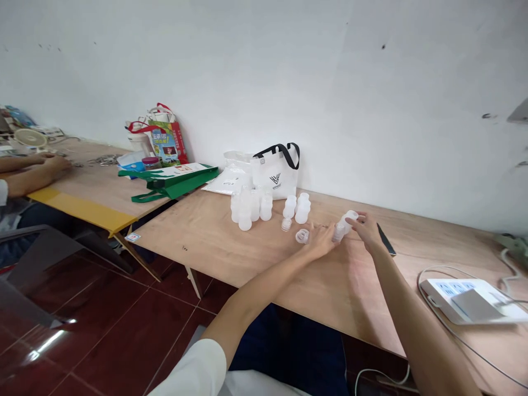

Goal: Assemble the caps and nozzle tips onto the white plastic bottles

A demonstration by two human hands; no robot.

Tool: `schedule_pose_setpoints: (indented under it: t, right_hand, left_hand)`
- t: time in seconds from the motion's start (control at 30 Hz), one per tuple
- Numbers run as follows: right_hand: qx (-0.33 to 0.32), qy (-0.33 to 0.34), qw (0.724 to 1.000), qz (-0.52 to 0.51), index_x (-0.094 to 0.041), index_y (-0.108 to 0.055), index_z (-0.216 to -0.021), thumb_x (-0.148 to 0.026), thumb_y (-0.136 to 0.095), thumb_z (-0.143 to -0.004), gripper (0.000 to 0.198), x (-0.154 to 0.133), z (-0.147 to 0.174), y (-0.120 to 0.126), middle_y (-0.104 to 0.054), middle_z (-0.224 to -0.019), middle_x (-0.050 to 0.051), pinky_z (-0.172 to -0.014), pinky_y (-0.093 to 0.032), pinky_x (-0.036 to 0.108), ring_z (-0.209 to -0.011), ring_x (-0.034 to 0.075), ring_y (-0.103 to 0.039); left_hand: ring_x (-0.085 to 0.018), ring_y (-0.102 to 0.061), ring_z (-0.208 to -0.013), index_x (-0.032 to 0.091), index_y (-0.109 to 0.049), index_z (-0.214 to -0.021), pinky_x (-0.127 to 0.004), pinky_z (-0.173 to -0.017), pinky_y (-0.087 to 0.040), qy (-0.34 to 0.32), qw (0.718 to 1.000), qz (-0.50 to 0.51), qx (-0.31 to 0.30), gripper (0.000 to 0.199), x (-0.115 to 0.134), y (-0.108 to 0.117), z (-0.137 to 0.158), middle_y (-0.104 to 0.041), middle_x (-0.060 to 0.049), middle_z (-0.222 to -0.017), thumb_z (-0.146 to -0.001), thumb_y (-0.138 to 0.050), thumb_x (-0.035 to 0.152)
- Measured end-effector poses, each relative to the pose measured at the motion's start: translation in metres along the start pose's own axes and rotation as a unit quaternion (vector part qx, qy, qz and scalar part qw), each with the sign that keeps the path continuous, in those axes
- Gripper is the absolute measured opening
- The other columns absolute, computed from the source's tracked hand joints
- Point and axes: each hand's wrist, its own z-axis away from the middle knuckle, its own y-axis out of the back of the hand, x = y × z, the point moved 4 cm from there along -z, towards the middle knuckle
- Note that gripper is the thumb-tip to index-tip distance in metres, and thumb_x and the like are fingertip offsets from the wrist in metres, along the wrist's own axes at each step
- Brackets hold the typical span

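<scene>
My right hand (pixel 368 226) has its fingers closed around a translucent white plastic container (pixel 351 216), held tilted over the table. Just below it is a clear plastic piece (pixel 339 232), gripped at the fingertips of my left hand (pixel 322 240); whether it is joined to the container I cannot tell. Beside my left wrist lie some clear round lids (pixel 302 236). A small stack of similar lids (pixel 286 224) sits a little farther left. Two waisted white containers (pixel 303 208) stand behind them, and a group of several more (pixel 245 212) stands to the left.
A white bag with black handles (pixel 275 175) and a white plastic packet (pixel 231 179) rest against the wall. A dark flat object (pixel 386 240) lies beyond my right wrist. A power strip (pixel 470 301) with cables occupies the right. At the left table, a co-worker's hands (pixel 53 166) are near a green bag (pixel 177 184).
</scene>
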Motion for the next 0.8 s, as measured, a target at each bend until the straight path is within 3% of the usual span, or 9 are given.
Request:
schedule_pose_setpoints:
  t: [0.1, 0.23, 0.33, 0.5, 0.67, 0.8]
  right_hand:
    - [-0.04, -0.017, 0.999, 0.003, -0.023, -0.059, -0.108, -0.038, -0.08, -0.07, 0.046, -0.011, -0.01, -0.009, -0.074, -0.107, 0.009, -0.079, -0.063, 0.039, -0.098, 0.026, -0.073]
    - [-0.104, -0.041, 0.993, 0.022, -0.022, -0.06, -0.101, -0.024, -0.085, -0.067, 0.042, -0.03, -0.029, -0.031, -0.074, -0.093, 0.007, -0.069, -0.063, 0.033, -0.084, 0.023, -0.073]
    - [-0.137, -0.062, 0.987, 0.051, -0.02, -0.062, -0.103, -0.019, -0.088, -0.069, 0.043, -0.042, -0.042, -0.052, -0.073, -0.093, 0.006, -0.067, -0.062, 0.032, -0.08, 0.021, -0.071]
    - [-0.163, -0.051, 0.982, 0.081, -0.018, -0.061, -0.13, -0.036, -0.066, -0.099, 0.036, -0.057, -0.053, -0.084, -0.064, -0.129, 0.01, -0.09, -0.058, 0.044, -0.108, 0.023, -0.067]
    - [-0.167, -0.001, 0.981, 0.101, -0.018, -0.06, -0.131, -0.037, -0.065, -0.099, 0.037, -0.069, -0.051, -0.1, -0.063, -0.131, 0.01, -0.092, -0.058, 0.045, -0.11, 0.024, -0.066]
    - [-0.176, 0.027, 0.977, 0.118, -0.018, -0.061, -0.131, -0.037, -0.065, -0.099, 0.037, -0.079, -0.046, -0.106, -0.063, -0.131, 0.01, -0.092, -0.058, 0.045, -0.11, 0.024, -0.066]
  left_hand:
    - [-0.035, -0.066, -0.114, 0.015, -0.054, -0.128, -0.061, -0.118, -0.025, -0.023, 1.0, -0.016, -0.006, 0.042, 0.003, 0.003, 0.005, -0.074, -0.015, -0.113, -0.094, -0.063, 0.037]
    - [-0.037, -0.058, -0.127, 0.014, -0.05, -0.129, -0.065, -0.121, -0.019, -0.054, 0.998, -0.032, -0.006, 0.053, 0.007, 0.018, 0.025, -0.067, -0.019, -0.128, -0.088, -0.073, 0.039]
    - [-0.034, -0.05, -0.137, 0.017, -0.045, -0.133, -0.063, -0.122, -0.023, -0.08, 0.996, -0.016, 0.036, 0.048, 0.008, 0.038, 0.053, -0.06, -0.017, -0.138, -0.093, -0.066, 0.035]
    - [-0.029, -0.042, -0.145, 0.025, -0.044, -0.135, -0.058, -0.124, -0.026, -0.07, 0.993, 0.078, 0.056, 0.042, 0.001, 0.072, 0.101, -0.051, -0.011, -0.149, -0.097, -0.059, 0.039]
    - [-0.023, -0.053, -0.136, 0.033, -0.048, -0.134, -0.042, -0.112, -0.049, -0.013, 0.978, 0.196, 0.069, 0.038, -0.01, 0.101, 0.138, -0.051, -0.005, -0.147, -0.098, -0.058, 0.035]
    - [-0.022, -0.055, -0.134, 0.035, -0.048, -0.135, -0.04, -0.111, -0.05, 0.021, 0.968, 0.237, 0.081, 0.037, -0.015, 0.116, 0.154, -0.052, -0.003, -0.147, -0.099, -0.056, 0.037]
